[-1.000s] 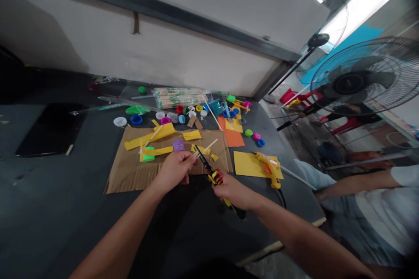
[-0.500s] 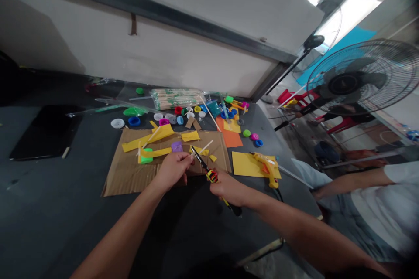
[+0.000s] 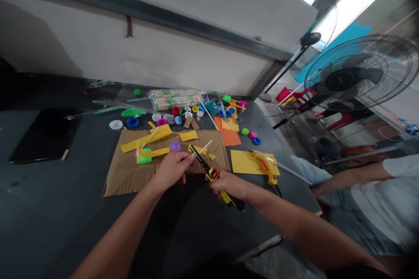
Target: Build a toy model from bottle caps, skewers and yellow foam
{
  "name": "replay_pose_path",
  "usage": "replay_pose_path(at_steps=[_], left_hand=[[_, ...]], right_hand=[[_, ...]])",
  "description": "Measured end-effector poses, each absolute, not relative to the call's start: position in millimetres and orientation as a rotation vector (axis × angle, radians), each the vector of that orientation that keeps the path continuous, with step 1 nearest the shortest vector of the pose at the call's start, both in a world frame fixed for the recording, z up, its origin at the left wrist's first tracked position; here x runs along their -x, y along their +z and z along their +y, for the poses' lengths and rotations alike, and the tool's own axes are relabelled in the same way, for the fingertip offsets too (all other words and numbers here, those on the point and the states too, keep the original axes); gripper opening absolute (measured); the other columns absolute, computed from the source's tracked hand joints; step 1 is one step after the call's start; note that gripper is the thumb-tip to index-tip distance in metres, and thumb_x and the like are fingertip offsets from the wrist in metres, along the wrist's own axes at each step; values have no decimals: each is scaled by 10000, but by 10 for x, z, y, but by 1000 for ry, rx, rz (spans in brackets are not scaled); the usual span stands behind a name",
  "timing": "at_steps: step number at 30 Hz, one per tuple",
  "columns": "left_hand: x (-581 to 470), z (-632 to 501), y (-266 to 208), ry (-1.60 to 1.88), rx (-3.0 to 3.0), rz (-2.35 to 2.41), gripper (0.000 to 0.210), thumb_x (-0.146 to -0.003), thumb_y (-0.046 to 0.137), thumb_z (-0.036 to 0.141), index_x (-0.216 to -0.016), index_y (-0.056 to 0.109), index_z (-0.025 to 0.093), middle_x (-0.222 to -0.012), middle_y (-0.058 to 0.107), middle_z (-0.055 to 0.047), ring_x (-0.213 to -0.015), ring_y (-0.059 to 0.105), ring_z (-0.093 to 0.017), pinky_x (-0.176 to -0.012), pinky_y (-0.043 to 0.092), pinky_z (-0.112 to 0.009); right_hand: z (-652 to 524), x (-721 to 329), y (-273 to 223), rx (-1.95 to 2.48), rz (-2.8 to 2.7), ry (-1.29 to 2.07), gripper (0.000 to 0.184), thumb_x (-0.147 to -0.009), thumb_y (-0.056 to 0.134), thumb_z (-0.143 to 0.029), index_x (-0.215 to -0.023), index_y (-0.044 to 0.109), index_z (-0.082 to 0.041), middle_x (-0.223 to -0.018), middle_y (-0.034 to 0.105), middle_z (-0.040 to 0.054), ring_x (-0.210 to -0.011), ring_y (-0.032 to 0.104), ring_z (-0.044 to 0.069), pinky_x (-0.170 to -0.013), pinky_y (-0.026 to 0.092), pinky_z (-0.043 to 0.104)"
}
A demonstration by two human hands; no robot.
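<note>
My left hand [image 3: 174, 167] pinches a thin pale wooden stick [image 3: 206, 146] over the front part of a cardboard sheet [image 3: 119, 174]. My right hand [image 3: 226, 183] is wrapped round the handles of long-nosed pliers [image 3: 214, 173] with yellow, black and red grips. The dark jaws reach the stick close to my left fingertips; whether they bite on it is too small to tell. On the cardboard lie yellow paper strips [image 3: 161, 131], a purple piece [image 3: 175, 146] and a bright green cap [image 3: 145, 156] with a yellow strip against it.
A yellow glue gun [image 3: 267, 163] rests on yellow paper [image 3: 238, 161] at the right. Behind the cardboard are loose bottle caps [image 3: 132, 122] and a bag of wooden sticks [image 3: 176, 98]. A black phone [image 3: 41, 135] lies left. A fan [image 3: 342, 79] and a seated person [image 3: 373, 200] are at the right.
The pliers' handles have spread wider apart in my right hand. My left hand stays on the stick. The whole view has shifted slightly.
</note>
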State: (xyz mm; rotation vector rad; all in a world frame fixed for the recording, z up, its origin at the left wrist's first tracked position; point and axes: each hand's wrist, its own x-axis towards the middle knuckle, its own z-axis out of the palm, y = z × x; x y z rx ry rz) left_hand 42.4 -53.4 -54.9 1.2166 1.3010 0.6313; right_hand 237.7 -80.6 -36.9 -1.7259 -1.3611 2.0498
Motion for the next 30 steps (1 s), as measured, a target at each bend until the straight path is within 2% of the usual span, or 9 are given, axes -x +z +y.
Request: replay_pose_path(at_steps=[11,16,20,23,25,28,30], left_hand=[[-430,-524,-633,630,-1194,1281,290,-780,517,447,-643,542,191,-485,475,77,-299,498,-105,-327,285,-200],[-454,-522,-579,636,-1187,1302,253,-772,530,393,-628,540,186,-463,441,87,-294,493,-94,-317,270,-187],[-429,-536,-561,716,-1088,1236,278,-763,547,441,-657,555,183,-466,421,93,-284,462,-89,-312,296,-193],[-393,-547,-551,836,-1023,1161,301,-751,588,464,-678,577,173,-488,445,83,-330,452,-72,-350,368,-190],[-381,-556,-537,876,-1011,1093,312,-746,618,470,-697,599,163,-523,485,64,-377,466,-69,-377,408,-190],[-379,-575,-517,890,-975,1032,333,-736,655,485,-735,627,154,-570,534,42,-421,484,-71,-392,435,-193],[-379,-591,-509,898,-953,1011,350,-729,673,496,-743,634,149,-583,554,32,-438,490,-71,-402,444,-192]], right_hand=[[-834,-2326,-315,1685,-1459,1992,258,-498,496,-173,-749,453,-211,-457,422,-98,-399,376,71,-380,309,189],[-860,-2238,-364,1732,-1026,2057,254,-493,473,-183,-721,372,-232,-421,282,-135,-366,250,50,-377,252,176],[-805,-2310,-280,1672,-1166,2012,288,-524,485,-224,-809,445,-220,-434,387,-111,-385,326,78,-414,319,209],[-620,-2426,-181,1707,-1536,1620,315,-603,520,-261,-912,492,-206,-584,535,-48,-511,490,132,-527,411,259],[-431,-2470,-159,1849,-1806,1126,355,-669,556,-289,-1006,517,-183,-842,639,44,-749,596,200,-685,457,307],[-138,-2456,-248,2141,-2023,468,488,-760,573,-409,-1139,520,-108,-1148,599,199,-1062,558,332,-868,433,414],[6,-2423,-360,2237,-2092,248,591,-780,581,-491,-1202,513,-83,-1205,571,232,-1134,521,366,-916,409,450]])
